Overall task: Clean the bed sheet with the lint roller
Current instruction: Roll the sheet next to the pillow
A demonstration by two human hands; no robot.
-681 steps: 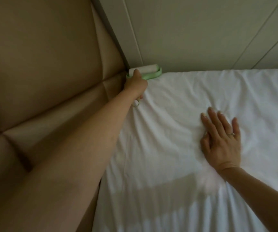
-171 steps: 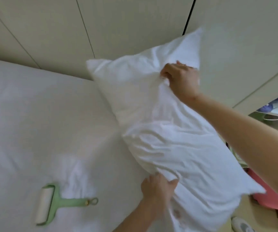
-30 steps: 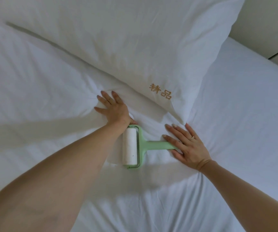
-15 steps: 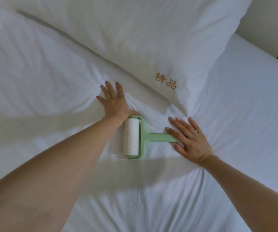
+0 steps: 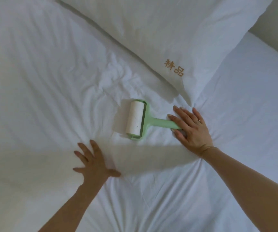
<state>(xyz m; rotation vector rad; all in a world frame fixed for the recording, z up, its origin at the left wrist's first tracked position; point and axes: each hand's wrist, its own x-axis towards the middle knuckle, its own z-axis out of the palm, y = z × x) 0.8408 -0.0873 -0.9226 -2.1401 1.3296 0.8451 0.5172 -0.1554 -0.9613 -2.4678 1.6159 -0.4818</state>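
The left hand (image 5: 93, 163) is resting on the bed sheet (image 5: 34, 81), fingers spread wide. The lint roller (image 5: 140, 121) is lying on it below the pillow (image 5: 168, 30), drum running near-to-far, handle pointing right. The right hand (image 5: 190, 129) is pressing straight fingers over the handle end.

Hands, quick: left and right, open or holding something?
Left hand: open, fingers spread, holding nothing.
Right hand: open, fingers flat on the handle of the lint roller.
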